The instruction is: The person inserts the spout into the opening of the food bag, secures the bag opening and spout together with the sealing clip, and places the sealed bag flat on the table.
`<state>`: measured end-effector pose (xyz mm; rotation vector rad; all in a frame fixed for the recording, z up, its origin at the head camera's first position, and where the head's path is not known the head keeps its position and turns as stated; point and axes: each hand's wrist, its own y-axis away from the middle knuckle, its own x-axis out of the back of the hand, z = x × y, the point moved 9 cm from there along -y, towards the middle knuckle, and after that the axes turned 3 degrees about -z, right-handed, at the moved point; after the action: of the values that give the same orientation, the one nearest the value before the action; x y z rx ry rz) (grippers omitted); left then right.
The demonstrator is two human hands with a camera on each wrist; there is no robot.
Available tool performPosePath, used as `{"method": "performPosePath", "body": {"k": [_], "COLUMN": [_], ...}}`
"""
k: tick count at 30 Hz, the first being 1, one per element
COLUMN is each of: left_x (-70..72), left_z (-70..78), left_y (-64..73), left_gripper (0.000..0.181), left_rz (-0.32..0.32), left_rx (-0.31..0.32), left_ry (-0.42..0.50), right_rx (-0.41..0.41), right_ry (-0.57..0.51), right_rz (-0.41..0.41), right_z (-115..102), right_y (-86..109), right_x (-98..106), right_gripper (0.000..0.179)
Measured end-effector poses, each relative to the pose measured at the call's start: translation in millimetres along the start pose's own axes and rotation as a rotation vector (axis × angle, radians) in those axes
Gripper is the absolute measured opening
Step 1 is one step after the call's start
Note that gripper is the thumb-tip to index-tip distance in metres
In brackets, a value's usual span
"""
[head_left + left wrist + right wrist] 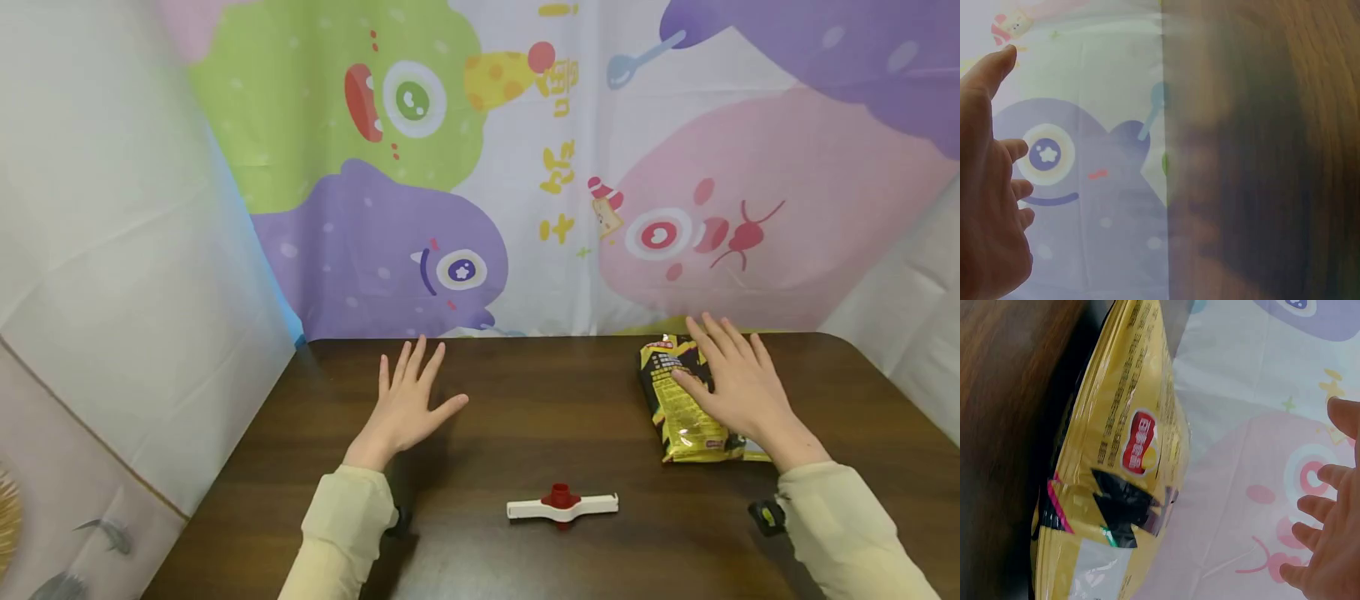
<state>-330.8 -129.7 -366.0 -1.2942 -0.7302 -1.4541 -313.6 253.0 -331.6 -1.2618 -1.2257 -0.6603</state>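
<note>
My left hand is held over the left side of the table, fingers spread and straight, holding nothing. In the left wrist view that hand shows in front of the backdrop. My right hand, also with fingers spread, overlaps a yellow and black snack bag in the head view. The right wrist view shows the bag apart from the right hand's fingers. Between the forearms, nearer the front, lies a white bar-shaped clip with a red round spout at its middle.
A dark brown wooden table carries the things. Behind its far edge hangs a backdrop cloth with cartoon creatures. A pale cloth hangs at the left. Each wrist has a small dark device strapped on it.
</note>
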Motion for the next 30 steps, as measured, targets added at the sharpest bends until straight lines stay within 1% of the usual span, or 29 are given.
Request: {"method": "performPosePath", "body": {"k": [5,10,16,21,24,26,30], "left_x": [2.4,3.4,1.3,-1.1,-3.9,-6.1,-12.3], "left_z": [5.2,8.7,12.4,17.7,20.4,21.8,24.9], "left_y": [0.3,2.8,9.3,13.4,16.0,17.4,20.3], "left_gripper": [0.083,0.084,0.083,0.083,0.083,0.082,0.082], "left_rz": [-0.010,0.002,-0.009,-0.011,-0.019,-0.026,-0.060], "left_rx": [-0.005,-0.019,-0.031,-0.049,-0.054,-0.055,-0.048], "left_ry": [0.003,0.007,0.026,0.045,0.049,0.054,0.057], "right_rx": [0.008,0.034,0.067,0.102,0.112,0.100,0.074], "right_ry": [-0.034,-0.080,-0.114,-0.121,-0.141,-0.166,-0.219], "right_rz": [-0.005,0.021,0.021,0.020,0.000,-0.033,-0.100], "right_z": [-7.0,-18.5,-34.2,-44.4,-48.9,-50.6,-53.7], "right_y": [1.6,6.8,14.1,19.9,22.6,24.4,27.7], "right_x": [0.1,3.4,5.7,6.1,3.4,-0.1,-10.0], "right_gripper": [0.071,0.069,0.066,0.066,0.064,0.065,0.067]}}
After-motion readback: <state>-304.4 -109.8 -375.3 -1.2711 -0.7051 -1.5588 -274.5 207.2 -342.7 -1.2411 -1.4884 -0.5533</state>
